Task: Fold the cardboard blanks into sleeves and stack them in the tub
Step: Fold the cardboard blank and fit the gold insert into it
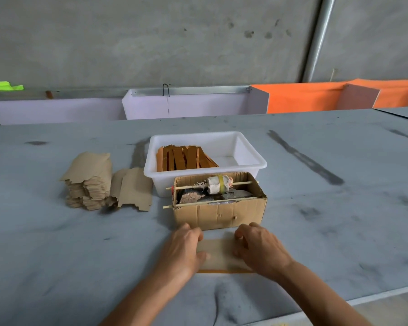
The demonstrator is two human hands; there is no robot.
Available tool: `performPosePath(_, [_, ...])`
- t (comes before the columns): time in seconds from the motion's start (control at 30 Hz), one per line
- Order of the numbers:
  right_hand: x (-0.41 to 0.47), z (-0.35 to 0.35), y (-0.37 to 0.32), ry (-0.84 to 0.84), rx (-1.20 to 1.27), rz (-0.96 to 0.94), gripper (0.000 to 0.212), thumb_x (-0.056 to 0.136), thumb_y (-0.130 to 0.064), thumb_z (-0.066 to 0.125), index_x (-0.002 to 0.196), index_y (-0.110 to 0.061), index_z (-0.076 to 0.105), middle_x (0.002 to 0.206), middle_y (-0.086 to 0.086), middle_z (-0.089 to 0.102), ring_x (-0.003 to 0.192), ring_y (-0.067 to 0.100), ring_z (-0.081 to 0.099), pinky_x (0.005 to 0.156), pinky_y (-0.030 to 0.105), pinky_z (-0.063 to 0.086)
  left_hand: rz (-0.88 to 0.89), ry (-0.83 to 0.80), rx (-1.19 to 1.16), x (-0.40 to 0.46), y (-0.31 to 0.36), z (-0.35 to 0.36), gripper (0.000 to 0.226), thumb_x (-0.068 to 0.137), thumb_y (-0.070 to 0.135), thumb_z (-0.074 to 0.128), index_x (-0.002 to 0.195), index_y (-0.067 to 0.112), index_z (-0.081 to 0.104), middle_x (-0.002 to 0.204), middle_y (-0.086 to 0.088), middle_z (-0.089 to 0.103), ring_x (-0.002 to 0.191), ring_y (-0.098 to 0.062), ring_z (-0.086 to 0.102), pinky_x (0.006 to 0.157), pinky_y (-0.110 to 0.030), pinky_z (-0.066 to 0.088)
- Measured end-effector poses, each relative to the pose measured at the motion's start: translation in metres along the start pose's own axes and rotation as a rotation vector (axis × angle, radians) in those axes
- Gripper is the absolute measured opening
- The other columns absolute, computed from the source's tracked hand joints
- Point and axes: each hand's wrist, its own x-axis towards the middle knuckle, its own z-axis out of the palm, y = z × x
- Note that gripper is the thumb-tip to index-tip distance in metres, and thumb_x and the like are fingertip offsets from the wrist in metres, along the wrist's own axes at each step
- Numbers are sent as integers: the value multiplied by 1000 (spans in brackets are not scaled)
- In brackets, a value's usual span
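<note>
I see the cardboard blank [218, 254] flat near the tabletop's [57, 255] front edge, long axis left to right, orange strip nearest me. My left hand [184, 248] and right hand [260, 249] each pinch one end with curled fingers. Touching its far edge is a cardboard box [219, 214]; behind that, the white tub [252, 158] holds folded sleeves [186, 158]. Toward the left edge lies the stack of blanks [92, 182].

Both hands, left [186, 249] and right [260, 249], pressing a cardboard blank [218, 254] flat on the counter [57, 243], before a cardboard box [219, 214]; folded sleeves [186, 158] standing in the white tub [245, 149].
</note>
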Motion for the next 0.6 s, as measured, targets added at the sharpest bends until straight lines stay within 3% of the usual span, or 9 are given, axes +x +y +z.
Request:
performPosePath(0.1, [2, -1, 1, -39, 25, -33, 26, 91, -26, 54, 116, -20, 57, 114, 4, 53, 99, 24, 57, 86, 32, 47, -56, -46, -52, 2, 0, -4, 31, 81, 33, 68, 107, 20, 57, 105, 1, 59, 102, -17, 56, 75, -23, 38])
performPosePath(0.2, [2, -2, 2, -54, 33, -41, 28, 89, -29, 60, 117, -24, 59, 116, 2, 46, 99, 24, 57, 88, 32, 48, -50, -46, -66, 2, 1, -5, 22, 80, 32, 70, 96, 19, 61, 101, 2, 53, 100, -16, 54, 79, -23, 40])
performPosePath(0.4, [4, -5, 8, -67, 67, -65, 36, 85, -30, 67, 118, -20, 57, 115, 2, 53, 100, 19, 55, 87, 30, 50, -6, -29, 40, 5, 6, -4, 31, 87, 34, 61, 111, 17, 52, 116, -2, 51, 111, -19, 49, 86, -27, 36])
performPosePath(0.6, [5, -4, 11, -60, 74, -104, 29, 83, -33, 69, 109, -23, 60, 107, -3, 47, 93, 15, 52, 80, 22, 47, -54, -44, 25, 8, 8, -6, 23, 83, 35, 66, 98, 19, 57, 108, -1, 52, 108, -19, 50, 82, -27, 37])
